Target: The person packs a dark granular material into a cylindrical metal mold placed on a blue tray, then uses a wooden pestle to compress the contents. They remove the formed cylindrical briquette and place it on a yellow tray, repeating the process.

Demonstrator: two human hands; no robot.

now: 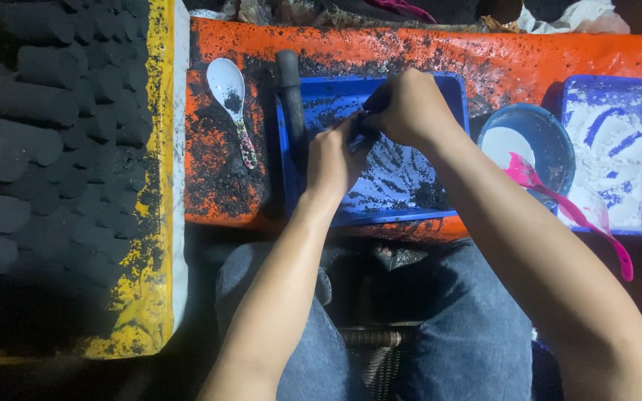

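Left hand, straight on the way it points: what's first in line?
The left hand points up-frame and slightly right, straight at the right hand, which it already seems to touch around a small dark object over the blue tray. Beyond: the tray's far rim, depth unclear.

A single head-worn camera is looking almost straight down from close above the person's lap, facing forward over the knees onto the orange counter (484, 59). Both forearms are entering from the bottom edge, and the blue tray (410, 186) is sitting near the frame's centre.
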